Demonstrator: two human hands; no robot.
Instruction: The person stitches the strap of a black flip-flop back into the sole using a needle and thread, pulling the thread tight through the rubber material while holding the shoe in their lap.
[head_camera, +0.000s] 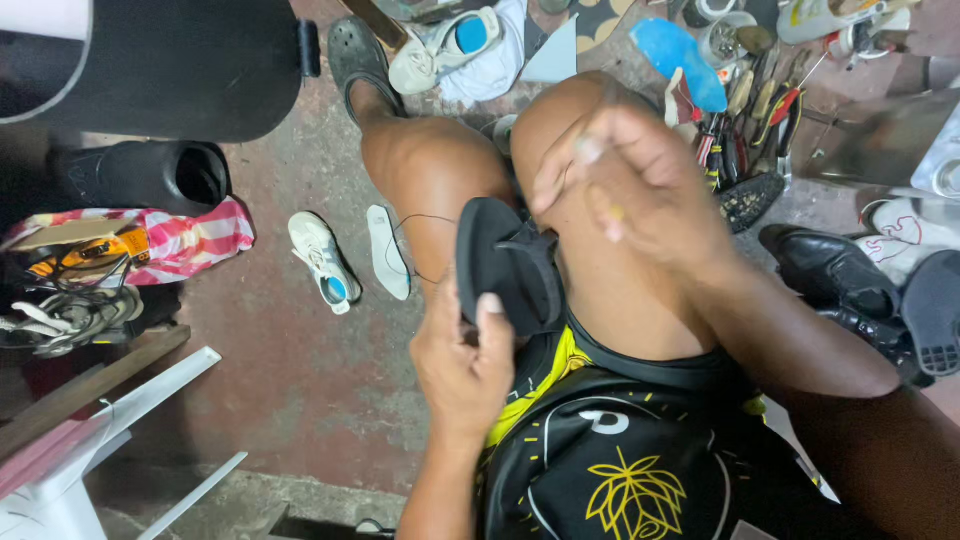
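My left hand (462, 358) grips a black sandal (505, 262) held between my knees, thumb on its sole edge. A thin dark thread (405, 240) loops from the sandal across my left thigh. Raised over my right knee, my right hand (628, 178) is blurred, fingers pinched together on what looks like a needle or the thread's end; the item itself is too small to make out.
A white sneaker (322, 260) and a white insole (386, 250) lie on the reddish floor at left. Hand tools (765, 105) and a blue insole (680, 55) lie at upper right. Black shoes (835, 275) sit at right. A white plastic chair (90, 440) stands lower left.
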